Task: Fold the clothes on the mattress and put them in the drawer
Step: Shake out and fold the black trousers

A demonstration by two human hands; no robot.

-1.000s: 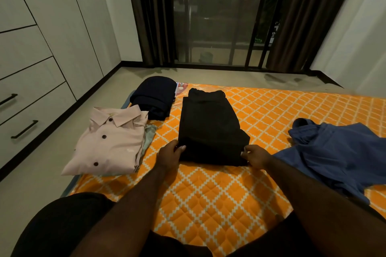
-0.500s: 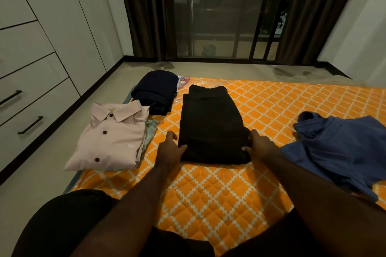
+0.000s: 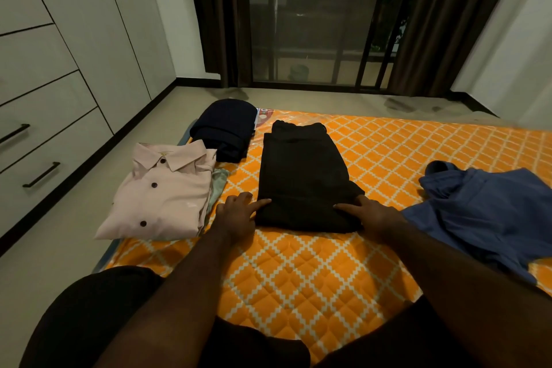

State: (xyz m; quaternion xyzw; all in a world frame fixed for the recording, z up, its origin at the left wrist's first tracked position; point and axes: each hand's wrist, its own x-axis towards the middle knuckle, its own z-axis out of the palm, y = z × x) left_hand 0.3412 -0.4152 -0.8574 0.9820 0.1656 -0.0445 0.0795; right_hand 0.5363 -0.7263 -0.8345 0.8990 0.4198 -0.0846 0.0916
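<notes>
Folded black trousers point(image 3: 301, 173) lie in the middle of the orange patterned mattress point(image 3: 298, 266). My left hand point(image 3: 237, 213) rests at their near left corner, a straight finger touching the edge. At the near right corner my right hand point(image 3: 369, 212) lies flat, fingers stretched onto the cloth. A folded pale pink shirt point(image 3: 161, 191) sits to the left on a light green garment point(image 3: 219, 181). Behind it is a folded dark navy garment point(image 3: 225, 128). An unfolded blue shirt point(image 3: 490, 212) lies crumpled at the right.
White drawers with black handles point(image 3: 41, 175) line the wall at the left, all closed. Bare floor runs between them and the mattress. A dark glass door with curtains point(image 3: 316, 18) stands at the back. My knees are at the bottom edge.
Both hands have slid a little along the near edge of the black trousers, with fingers now stretched flat onto the cloth. The view has tilted slightly.
</notes>
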